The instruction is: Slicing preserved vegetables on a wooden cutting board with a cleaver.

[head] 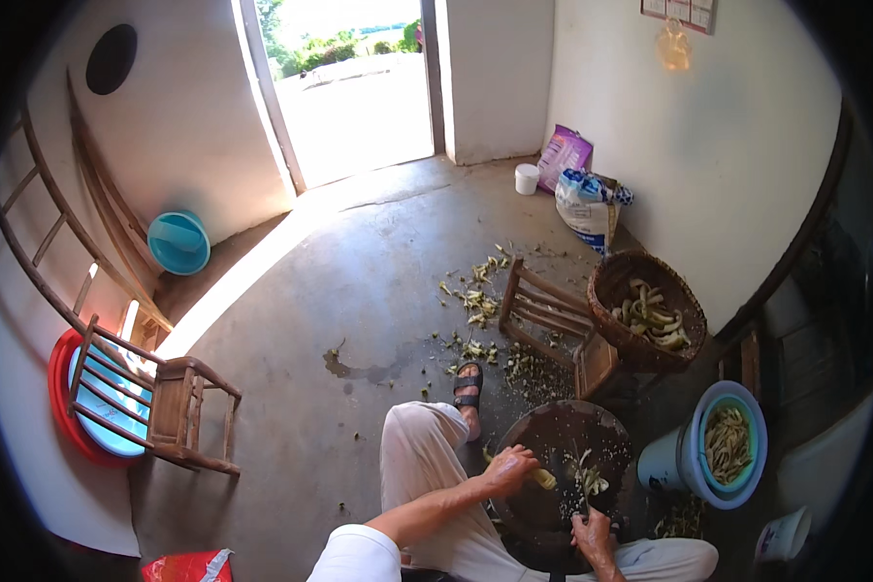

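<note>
My left hand (509, 469) is closed around a long pale green vegetable (543, 478), holding it over a dark round chopping block (527, 535). One end of the vegetable sticks out past the fingers. At the block's near right side my right hand (593, 537) grips a thin tool, seemingly a knife (587, 502), seen nearly edge-on; its handle is hidden in the fist. Cut vegetable pieces (594, 481) lie by the blade, apart from my left hand. Small pale bits are scattered over the block's dark surface.
Beyond the block, a woven basket (604, 331) of long vegetables rests by a tipped wooden chair (545, 291). To the right, nested basins (760, 451) hold cut strips. Trimmings (480, 302) litter the floor. Another wooden chair (171, 404) stands left; a doorway (356, 124) opens ahead.
</note>
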A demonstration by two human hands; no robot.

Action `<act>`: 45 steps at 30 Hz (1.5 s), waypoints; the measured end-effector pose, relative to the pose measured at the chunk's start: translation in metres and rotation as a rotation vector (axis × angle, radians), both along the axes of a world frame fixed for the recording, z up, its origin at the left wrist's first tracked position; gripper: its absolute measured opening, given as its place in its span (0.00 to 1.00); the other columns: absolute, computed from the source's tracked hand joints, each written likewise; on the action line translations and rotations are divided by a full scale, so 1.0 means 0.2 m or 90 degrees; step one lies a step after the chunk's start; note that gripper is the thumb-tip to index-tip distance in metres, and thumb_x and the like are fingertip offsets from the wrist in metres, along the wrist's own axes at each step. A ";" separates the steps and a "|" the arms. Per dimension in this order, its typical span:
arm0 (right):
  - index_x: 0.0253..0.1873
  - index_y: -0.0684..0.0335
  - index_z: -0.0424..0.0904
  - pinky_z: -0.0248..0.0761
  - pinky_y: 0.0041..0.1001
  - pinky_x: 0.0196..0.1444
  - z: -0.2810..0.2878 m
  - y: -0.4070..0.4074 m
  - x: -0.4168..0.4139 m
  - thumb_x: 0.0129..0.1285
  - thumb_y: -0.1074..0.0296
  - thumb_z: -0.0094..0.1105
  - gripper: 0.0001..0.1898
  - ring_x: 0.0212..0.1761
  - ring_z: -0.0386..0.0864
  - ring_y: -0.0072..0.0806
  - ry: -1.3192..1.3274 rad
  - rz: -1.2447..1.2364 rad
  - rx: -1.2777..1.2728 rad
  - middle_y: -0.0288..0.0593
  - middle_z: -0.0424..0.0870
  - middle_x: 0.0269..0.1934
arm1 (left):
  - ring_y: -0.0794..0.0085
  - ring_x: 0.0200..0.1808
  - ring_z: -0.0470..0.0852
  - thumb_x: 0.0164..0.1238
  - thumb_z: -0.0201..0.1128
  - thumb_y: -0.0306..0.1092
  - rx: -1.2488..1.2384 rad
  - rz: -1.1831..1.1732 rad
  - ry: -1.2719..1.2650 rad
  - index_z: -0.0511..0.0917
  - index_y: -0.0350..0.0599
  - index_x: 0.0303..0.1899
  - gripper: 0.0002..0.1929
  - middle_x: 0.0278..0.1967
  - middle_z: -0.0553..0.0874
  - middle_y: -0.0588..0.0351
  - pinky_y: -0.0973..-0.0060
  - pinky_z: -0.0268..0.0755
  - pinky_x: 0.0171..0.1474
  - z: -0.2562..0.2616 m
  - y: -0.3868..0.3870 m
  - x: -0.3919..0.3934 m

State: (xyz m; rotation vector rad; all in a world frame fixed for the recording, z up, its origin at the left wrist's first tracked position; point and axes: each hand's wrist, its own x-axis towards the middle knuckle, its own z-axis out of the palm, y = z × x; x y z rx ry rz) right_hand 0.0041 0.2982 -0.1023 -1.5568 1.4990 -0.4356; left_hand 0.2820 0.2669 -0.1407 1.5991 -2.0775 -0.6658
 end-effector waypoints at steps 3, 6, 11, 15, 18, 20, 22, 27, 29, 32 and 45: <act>0.44 0.68 0.80 0.73 0.27 0.14 -0.04 -0.03 -0.02 0.66 0.72 0.55 0.08 0.13 0.78 0.26 0.070 0.087 -0.109 0.40 0.79 0.18 | 0.63 0.52 0.74 0.53 0.65 0.36 -0.146 -0.058 -0.133 0.86 0.55 0.37 0.08 0.39 0.78 0.59 0.65 0.66 0.54 0.03 -0.03 -0.05; 0.42 0.70 0.78 0.73 0.29 0.16 0.07 -0.11 0.08 0.69 0.69 0.55 0.09 0.14 0.79 0.26 0.039 0.054 -0.005 0.42 0.80 0.19 | 0.62 0.52 0.75 0.52 0.62 0.33 -0.220 -0.047 -0.180 0.86 0.51 0.37 0.10 0.44 0.79 0.56 0.65 0.67 0.53 0.04 -0.07 0.01; 0.49 0.73 0.79 0.74 0.35 0.22 0.16 -0.13 0.12 0.68 0.70 0.57 0.12 0.19 0.83 0.37 0.049 0.048 -0.010 0.52 0.82 0.22 | 0.62 0.51 0.78 0.52 0.62 0.26 -0.172 -0.016 -0.090 0.85 0.47 0.41 0.13 0.45 0.81 0.59 0.66 0.74 0.51 -0.02 -0.14 0.03; 0.44 0.68 0.80 0.73 0.48 0.34 0.23 -0.08 0.06 0.65 0.72 0.58 0.07 0.34 0.82 0.58 0.086 0.063 -0.106 0.62 0.82 0.29 | 0.62 0.52 0.78 0.52 0.61 0.25 -0.146 -0.010 -0.101 0.85 0.48 0.39 0.12 0.46 0.81 0.60 0.66 0.75 0.52 0.00 -0.08 -0.04; 0.45 0.68 0.79 0.75 0.48 0.37 0.25 -0.04 0.03 0.66 0.72 0.57 0.07 0.36 0.82 0.57 0.091 0.077 -0.125 0.62 0.83 0.32 | 0.62 0.52 0.78 0.51 0.62 0.25 -0.148 -0.011 -0.100 0.84 0.48 0.39 0.12 0.46 0.80 0.60 0.66 0.75 0.53 -0.03 -0.04 -0.04; 0.45 0.69 0.77 0.76 0.48 0.39 0.26 -0.03 0.01 0.66 0.72 0.57 0.07 0.37 0.82 0.57 0.129 0.141 -0.110 0.60 0.83 0.33 | 0.62 0.53 0.77 0.50 0.62 0.25 -0.156 -0.019 -0.093 0.83 0.48 0.40 0.13 0.47 0.79 0.61 0.67 0.74 0.53 -0.04 -0.03 -0.04; 0.46 0.70 0.77 0.75 0.47 0.39 0.27 -0.04 0.02 0.66 0.74 0.57 0.07 0.37 0.82 0.58 0.145 0.160 -0.084 0.62 0.83 0.34 | 0.62 0.54 0.77 0.50 0.62 0.25 -0.155 -0.007 -0.094 0.83 0.47 0.41 0.14 0.48 0.79 0.60 0.67 0.74 0.55 -0.04 -0.02 -0.04; 0.45 0.70 0.74 0.74 0.47 0.37 0.20 -0.11 0.14 0.65 0.75 0.57 0.06 0.37 0.82 0.58 0.145 0.173 -0.063 0.63 0.82 0.32 | 0.60 0.55 0.77 0.51 0.61 0.24 -0.137 0.008 -0.067 0.84 0.46 0.40 0.13 0.49 0.81 0.58 0.65 0.75 0.55 -0.01 -0.03 -0.04; 0.45 0.68 0.75 0.76 0.49 0.39 0.15 -0.15 0.18 0.67 0.73 0.54 0.06 0.36 0.82 0.59 0.125 0.162 -0.046 0.61 0.83 0.31 | 0.58 0.55 0.78 0.52 0.61 0.24 -0.141 0.014 -0.061 0.85 0.46 0.39 0.12 0.48 0.82 0.58 0.65 0.76 0.55 0.02 -0.04 -0.05; 0.48 0.71 0.77 0.75 0.46 0.36 0.13 -0.17 0.16 0.66 0.74 0.57 0.09 0.35 0.82 0.59 0.089 0.127 -0.058 0.63 0.82 0.29 | 0.60 0.56 0.77 0.51 0.61 0.24 -0.130 0.024 -0.045 0.84 0.44 0.38 0.11 0.51 0.80 0.58 0.65 0.75 0.57 0.04 -0.01 -0.05; 0.52 0.74 0.78 0.74 0.42 0.33 0.23 -0.02 0.04 0.66 0.73 0.58 0.13 0.31 0.83 0.57 0.059 0.141 -0.040 0.65 0.81 0.29 | 0.62 0.52 0.80 0.49 0.61 0.25 -0.148 -0.045 -0.062 0.83 0.43 0.37 0.11 0.45 0.82 0.60 0.67 0.77 0.53 0.00 0.06 0.01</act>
